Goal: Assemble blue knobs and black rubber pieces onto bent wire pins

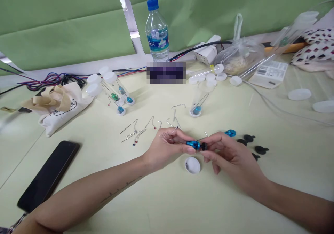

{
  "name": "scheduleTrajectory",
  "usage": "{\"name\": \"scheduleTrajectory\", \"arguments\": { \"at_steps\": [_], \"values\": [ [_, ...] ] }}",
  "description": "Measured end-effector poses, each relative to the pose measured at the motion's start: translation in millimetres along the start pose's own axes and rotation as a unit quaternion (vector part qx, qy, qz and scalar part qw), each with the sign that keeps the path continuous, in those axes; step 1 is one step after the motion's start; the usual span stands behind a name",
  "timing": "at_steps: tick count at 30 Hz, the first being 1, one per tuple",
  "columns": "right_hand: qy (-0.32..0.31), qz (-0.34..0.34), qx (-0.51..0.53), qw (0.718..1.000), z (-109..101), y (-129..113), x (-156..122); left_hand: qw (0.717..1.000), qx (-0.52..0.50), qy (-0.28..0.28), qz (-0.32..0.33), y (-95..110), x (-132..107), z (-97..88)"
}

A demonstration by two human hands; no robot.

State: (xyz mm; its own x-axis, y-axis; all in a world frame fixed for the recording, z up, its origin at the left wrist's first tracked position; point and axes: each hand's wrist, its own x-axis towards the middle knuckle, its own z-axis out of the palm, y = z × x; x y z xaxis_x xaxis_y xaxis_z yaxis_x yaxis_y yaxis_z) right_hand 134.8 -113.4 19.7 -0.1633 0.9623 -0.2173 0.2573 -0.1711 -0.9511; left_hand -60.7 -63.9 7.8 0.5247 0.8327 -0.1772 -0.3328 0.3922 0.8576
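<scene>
Fitting, apparently: left hand [163, 147] pinches blue body [192, 144], right hand [233, 154] pinches black knob [204, 146]; next move needs steady alignment.

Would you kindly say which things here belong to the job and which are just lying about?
Likely job:
- shiny blue metallic piece
- round black tabbed parts
- bent metal rods

Likely incidental:
- black rectangular phone
- white fabric bag
- clear plastic bottle

bottle label [158, 43]: "TER" | cloth bag [64, 111]: lettering partly hidden

Thin dark tattoo [120, 191], left forearm [104, 182]
</scene>
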Motion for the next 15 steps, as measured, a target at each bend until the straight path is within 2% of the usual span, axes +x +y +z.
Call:
{"name": "scheduleTrajectory", "arguments": {
  "at_steps": [4,6,8,12,15],
  "values": [
    [-0.042,-0.023,0.007,0.999,-1.9,-1.0,-0.6,0.999,0.001,-0.032,0.006,-0.2,-1.5,-0.4],
    [-0.050,-0.027,0.004,0.998,-1.8,0.3,-0.8,0.999,0.006,-0.031,0.007,-0.8,-1.5,-1.1],
    [-0.041,-0.024,0.001,0.999,-0.8,2.4,-0.6,1.000,0.011,-0.020,0.007,-1.4,-1.0,-1.8],
    [0.013,-0.029,0.013,0.999,1.4,4.5,0.2,1.000,0.010,-0.007,-0.004,-1.3,-0.1,-2.2],
    [-0.005,-0.036,0.009,0.999,0.9,2.0,0.5,1.000,-0.003,-0.019,-0.002,-1.0,-0.3,-1.9]
  ]
}}
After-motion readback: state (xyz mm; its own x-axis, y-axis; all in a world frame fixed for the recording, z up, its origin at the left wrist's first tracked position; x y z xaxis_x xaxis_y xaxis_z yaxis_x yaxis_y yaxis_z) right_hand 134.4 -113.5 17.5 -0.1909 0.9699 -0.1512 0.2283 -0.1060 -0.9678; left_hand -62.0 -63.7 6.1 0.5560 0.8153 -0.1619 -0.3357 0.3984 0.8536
